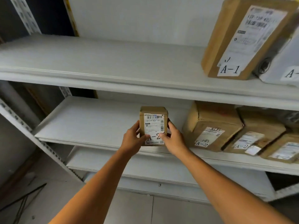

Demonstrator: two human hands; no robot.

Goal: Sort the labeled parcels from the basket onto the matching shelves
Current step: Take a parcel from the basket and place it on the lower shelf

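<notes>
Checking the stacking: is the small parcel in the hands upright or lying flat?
Upright: the small parcel stands on end, label facing out, between the left hand and right hand.

The small A-2 parcel (153,125) is at the middle shelf's (80,120) front, other A-2 parcels (210,126) at its 3 o'clock, an A-1 parcel (239,38) on the upper shelf (97,59) at 1 o'clock.

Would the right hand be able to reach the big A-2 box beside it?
Probably yes: only bare shelf lies between the right hand and the big A-2 box, though it is gripping the small parcel.
</notes>
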